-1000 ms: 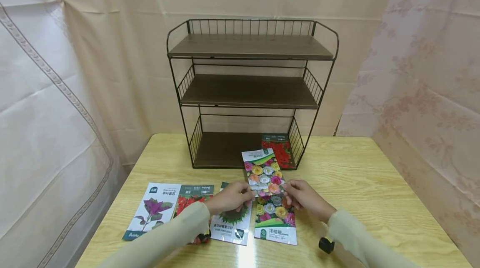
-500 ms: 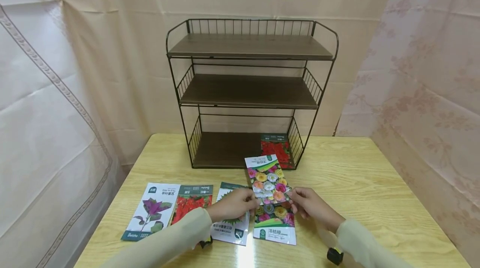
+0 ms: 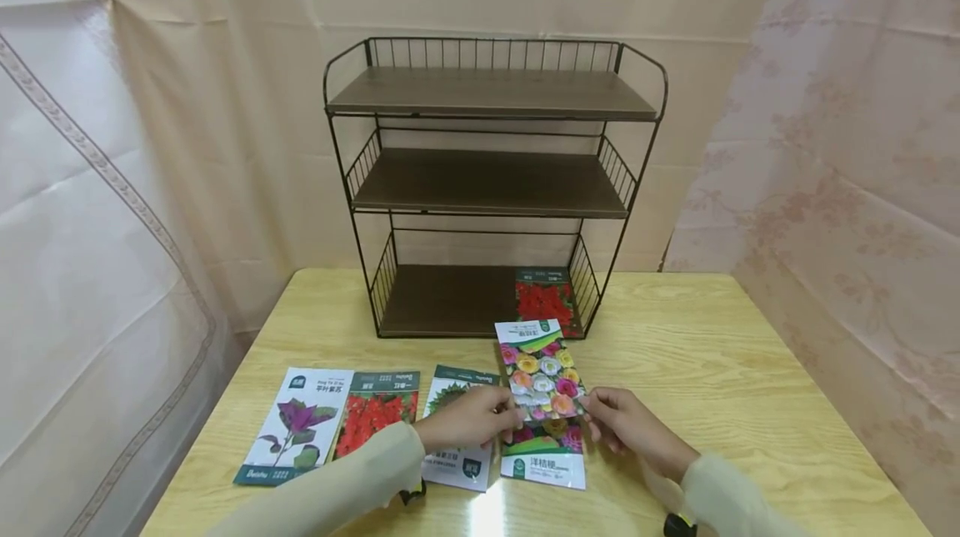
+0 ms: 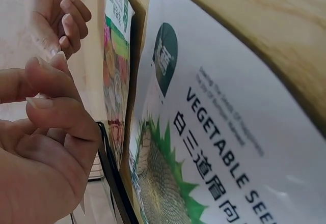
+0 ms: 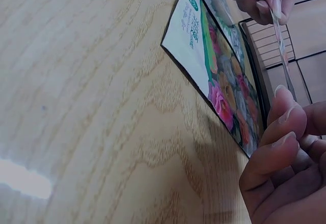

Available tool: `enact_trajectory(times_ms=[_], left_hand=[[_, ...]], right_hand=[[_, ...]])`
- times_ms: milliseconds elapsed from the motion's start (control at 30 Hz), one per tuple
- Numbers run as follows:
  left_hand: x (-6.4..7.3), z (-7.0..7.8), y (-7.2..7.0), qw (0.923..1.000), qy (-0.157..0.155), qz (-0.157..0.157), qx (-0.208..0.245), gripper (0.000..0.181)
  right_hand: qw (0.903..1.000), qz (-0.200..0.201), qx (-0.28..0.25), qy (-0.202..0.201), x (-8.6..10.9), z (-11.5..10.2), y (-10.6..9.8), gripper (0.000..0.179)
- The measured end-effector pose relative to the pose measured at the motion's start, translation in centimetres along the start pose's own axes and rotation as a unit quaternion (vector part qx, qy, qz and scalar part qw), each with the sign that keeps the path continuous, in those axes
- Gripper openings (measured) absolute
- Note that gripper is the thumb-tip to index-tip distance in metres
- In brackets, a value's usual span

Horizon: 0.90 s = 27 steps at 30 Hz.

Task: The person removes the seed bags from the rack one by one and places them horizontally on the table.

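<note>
Between both hands hangs a flower seed packet (image 3: 542, 366) with colorful blooms, held by its near corners. The left hand (image 3: 471, 419) pinches its left corner, and the right hand (image 3: 636, 430) pinches the right one. In the right wrist view the held packet (image 5: 282, 56) shows edge-on, raised off the table. Beneath it lies a matching flower packet (image 3: 543, 470), its upper part covered in the head view. A sunflower seed packet (image 4: 219, 132) lies below the left hand, partly hidden by it from above.
A three-tier rack (image 3: 487, 187) with brown shelves stands at the back of the wooden table (image 3: 675, 337). On its bottom shelf, at right, lies a red-flower packet (image 3: 543, 299). A purple-flower packet (image 3: 292, 424) and another red-flower packet (image 3: 378, 408) lie at left.
Both hands have drawn the held packet back toward the person and slightly right, away from the rack. The packets on the table stay put.
</note>
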<state>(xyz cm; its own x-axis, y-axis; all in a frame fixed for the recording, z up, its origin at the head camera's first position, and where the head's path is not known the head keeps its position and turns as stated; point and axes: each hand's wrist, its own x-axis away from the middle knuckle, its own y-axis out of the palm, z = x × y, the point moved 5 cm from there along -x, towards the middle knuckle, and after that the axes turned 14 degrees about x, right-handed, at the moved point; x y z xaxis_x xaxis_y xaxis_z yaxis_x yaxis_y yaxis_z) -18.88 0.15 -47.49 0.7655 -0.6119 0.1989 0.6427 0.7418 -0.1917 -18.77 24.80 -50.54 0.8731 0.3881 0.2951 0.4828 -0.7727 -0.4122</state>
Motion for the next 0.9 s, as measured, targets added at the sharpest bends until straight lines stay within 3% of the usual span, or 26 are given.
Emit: enact_trajectory(times_ms=[467, 667, 900], left_hand=[[-0.7, 0.0, 1.2, 0.9995, 0.008, -0.029, 0.001, 0.024], [-1.1, 0.0, 1.9, 0.9986, 0.018, -0.045, -0.021, 0.029], [-1.2, 0.1, 2.5, 0.9979, 0.014, -0.063, -0.003, 0.030]], right_hand=[[1.0000, 0.004, -0.002, 0.006, 2.0, 0.6, -0.4, 0.043], [0.9999, 0.002, -0.009, 0.012, 2.9, 1.4, -0.6, 0.045], [0.9990, -0.011, -0.031, 0.032, 3.9, 2.4, -0.4, 0.044]])
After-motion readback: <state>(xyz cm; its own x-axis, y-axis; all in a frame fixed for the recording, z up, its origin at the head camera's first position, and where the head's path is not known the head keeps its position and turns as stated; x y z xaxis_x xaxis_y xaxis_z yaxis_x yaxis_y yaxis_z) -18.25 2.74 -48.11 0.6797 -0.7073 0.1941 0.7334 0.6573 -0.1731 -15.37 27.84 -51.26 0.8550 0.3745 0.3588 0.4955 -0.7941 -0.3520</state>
